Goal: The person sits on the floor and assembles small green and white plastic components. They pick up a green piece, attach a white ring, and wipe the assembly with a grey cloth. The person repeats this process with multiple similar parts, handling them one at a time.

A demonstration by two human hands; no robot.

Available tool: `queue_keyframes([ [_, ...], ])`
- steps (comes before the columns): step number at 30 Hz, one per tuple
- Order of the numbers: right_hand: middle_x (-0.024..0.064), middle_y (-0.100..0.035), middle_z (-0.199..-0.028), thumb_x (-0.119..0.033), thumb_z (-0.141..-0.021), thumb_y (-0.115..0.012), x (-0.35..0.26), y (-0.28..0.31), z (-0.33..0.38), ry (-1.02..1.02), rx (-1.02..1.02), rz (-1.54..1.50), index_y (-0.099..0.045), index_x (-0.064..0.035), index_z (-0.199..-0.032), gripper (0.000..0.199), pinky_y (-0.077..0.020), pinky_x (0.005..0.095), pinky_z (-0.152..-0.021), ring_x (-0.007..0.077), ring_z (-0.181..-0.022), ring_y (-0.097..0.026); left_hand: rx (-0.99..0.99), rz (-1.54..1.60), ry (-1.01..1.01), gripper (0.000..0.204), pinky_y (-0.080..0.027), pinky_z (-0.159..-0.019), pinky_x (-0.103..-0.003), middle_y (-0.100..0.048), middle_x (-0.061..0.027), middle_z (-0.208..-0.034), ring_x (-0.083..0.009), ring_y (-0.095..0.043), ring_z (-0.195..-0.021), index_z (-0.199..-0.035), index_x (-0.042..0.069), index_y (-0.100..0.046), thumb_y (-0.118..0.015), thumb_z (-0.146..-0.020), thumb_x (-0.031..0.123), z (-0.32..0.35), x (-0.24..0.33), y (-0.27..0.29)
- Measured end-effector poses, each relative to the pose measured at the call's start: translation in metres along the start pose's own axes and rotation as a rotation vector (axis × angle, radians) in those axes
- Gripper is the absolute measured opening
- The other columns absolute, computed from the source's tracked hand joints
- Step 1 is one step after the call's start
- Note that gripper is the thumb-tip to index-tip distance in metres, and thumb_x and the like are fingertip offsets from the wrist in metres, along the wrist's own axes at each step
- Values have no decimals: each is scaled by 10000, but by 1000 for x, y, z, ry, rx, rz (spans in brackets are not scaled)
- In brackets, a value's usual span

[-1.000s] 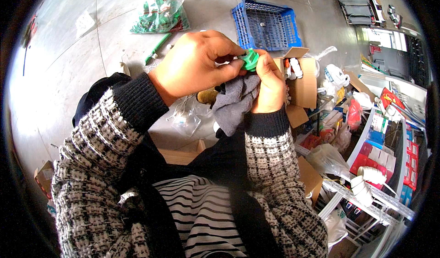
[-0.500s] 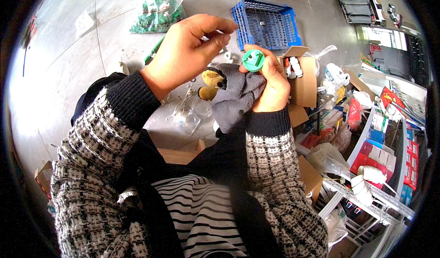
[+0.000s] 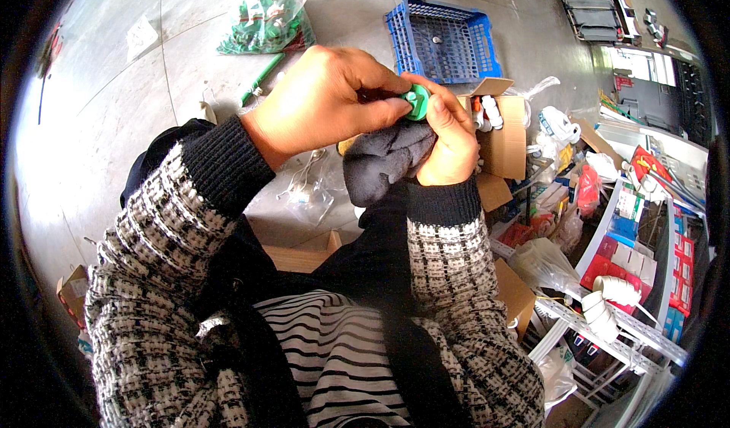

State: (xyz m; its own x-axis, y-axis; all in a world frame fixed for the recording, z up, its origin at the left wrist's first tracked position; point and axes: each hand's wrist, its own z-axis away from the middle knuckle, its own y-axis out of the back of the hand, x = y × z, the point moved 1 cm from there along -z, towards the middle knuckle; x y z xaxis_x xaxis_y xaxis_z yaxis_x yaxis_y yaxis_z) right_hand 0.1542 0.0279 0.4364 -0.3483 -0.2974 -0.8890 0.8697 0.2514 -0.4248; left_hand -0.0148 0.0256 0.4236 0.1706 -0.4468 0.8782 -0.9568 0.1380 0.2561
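A small round green plastic fitting [image 3: 420, 111] with a raised lighter-green block in its middle is gripped by my right hand [image 3: 450, 135], thumb and fingers around its edge. Dark grey cloth [image 3: 380, 168] hangs beneath the fitting, bunched against the same palm. My left hand [image 3: 327, 101] comes in from the left, thumb and forefinger closed on the raised centre of the fitting. Those fingertips hide part of it. Behind the cloth, a yellowish glove-like item [image 3: 345, 146] shows only at its edge.
On the floor ahead are a clear bag [image 3: 270, 21] of green fittings, a green pipe [image 3: 261, 78] and a blue plastic crate [image 3: 445, 40]. An open cardboard box [image 3: 503, 143] holds white fittings at right. Farther right, a cluttered metal shelf [image 3: 631, 337] carries boxes and bags.
My left hand has moved right and slightly down, and its fingers have closed on the fitting. The fitting has tilted toward the left hand, and the cloth has shifted left.
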Motion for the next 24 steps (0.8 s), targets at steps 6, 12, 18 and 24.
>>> queue_keyframes([
  [6,105,-607,-948,-182,-847,-534,4,2,0,9,60,108,-570,56,-1026,300,-439,280,-802,164,-851,-570,17,285,268,158,-450,-582,-227,-596,-44,-735,-80,-540,-650,-839,-14,-605,-649,-700,46,3,8,-8],
  [12,104,-610,-921,-193,-842,-537,5,0,0,3,55,69,-580,59,-990,295,-451,280,-782,170,-822,-581,89,360,301,90,-443,-578,-207,-582,-20,-732,-59,-529,-658,-820,-12,-573,-587,-734,10,6,4,-12],
  [18,108,-603,-870,-260,-850,-505,-2,1,2,-5,34,46,-572,64,-982,356,-460,292,-773,183,-791,-581,97,368,401,128,-431,-579,-185,-584,5,-738,-45,-525,-657,-889,-5,-602,-612,-801,88,3,-4,-3],
  [24,116,-604,-926,-239,-846,-504,2,6,1,16,19,-3,-567,66,-1010,351,-442,300,-806,187,-847,-571,0,572,443,203,-435,-588,-183,-611,-3,-797,-35,-525,-683,-956,7,-616,-647,-784,110,0,8,-3],
])
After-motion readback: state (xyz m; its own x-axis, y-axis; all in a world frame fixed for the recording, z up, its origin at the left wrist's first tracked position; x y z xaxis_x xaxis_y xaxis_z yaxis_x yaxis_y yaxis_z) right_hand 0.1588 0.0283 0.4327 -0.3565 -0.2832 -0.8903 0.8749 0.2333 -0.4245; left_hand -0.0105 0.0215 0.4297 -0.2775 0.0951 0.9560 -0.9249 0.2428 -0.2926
